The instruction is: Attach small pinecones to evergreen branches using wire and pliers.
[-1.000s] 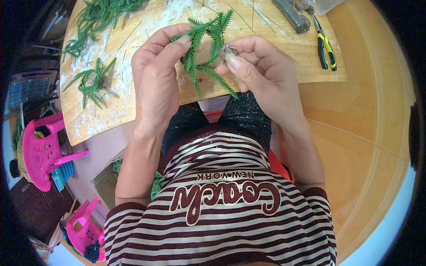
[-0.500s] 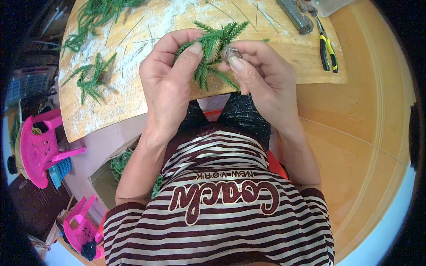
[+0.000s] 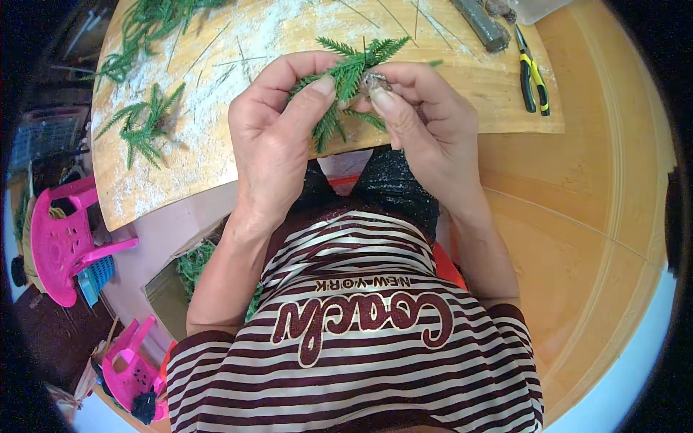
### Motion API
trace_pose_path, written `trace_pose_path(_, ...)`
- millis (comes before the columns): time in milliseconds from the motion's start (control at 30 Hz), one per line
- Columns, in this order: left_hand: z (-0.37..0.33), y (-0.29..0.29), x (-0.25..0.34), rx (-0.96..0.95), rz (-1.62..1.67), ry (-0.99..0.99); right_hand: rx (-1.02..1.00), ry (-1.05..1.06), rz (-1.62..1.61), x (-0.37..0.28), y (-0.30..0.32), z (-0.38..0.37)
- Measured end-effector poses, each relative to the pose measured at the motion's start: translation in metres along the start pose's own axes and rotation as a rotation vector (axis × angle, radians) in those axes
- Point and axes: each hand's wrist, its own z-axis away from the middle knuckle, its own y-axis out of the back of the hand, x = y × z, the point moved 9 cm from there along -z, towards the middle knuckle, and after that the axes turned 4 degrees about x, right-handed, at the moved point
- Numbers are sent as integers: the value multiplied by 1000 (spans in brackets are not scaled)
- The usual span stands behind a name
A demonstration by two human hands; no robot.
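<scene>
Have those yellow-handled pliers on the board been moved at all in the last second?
No. The pliers lie in the same spot near the right corner of the wooden board, just below the grey bar; neither hand touches them.

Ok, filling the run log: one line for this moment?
left hand: holds green needle-leaf sprig | right hand: pinches small grey-brown lump against sprig | yellow-handled pliers: on wooden board

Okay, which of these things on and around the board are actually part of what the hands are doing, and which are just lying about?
In use:
- green sprig, held by the left hand
- small brownish piece, pinched by the right hand

Lying about:
- pliers
- loose sprig on the wooden board
- grey stick
- pink chairs
</scene>
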Motion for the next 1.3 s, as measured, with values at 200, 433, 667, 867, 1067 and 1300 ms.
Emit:
trace_pose_path(200,-3,-5,-1,-53,15,17,13,62,62,1,1,-2)
trace_pose_path(433,-3,-9,1,-106,-56,-7,30,9,-61,6,2,2)
trace_pose_path(667,-3,-10,1,-161,-54,10,50,-77,-267,3,10,1)
trace_pose_path(867,1,-21,8,-118,-135,-119,-20,13,-277,3,12,0)
trace_pose_path(1067,4,-25,17,-125,-413,-343,51,9,-199,3,17,7)
trace_pose_path(1300,15,-24,17,-16,-434,-367,90,57,-101,-4,19,11)
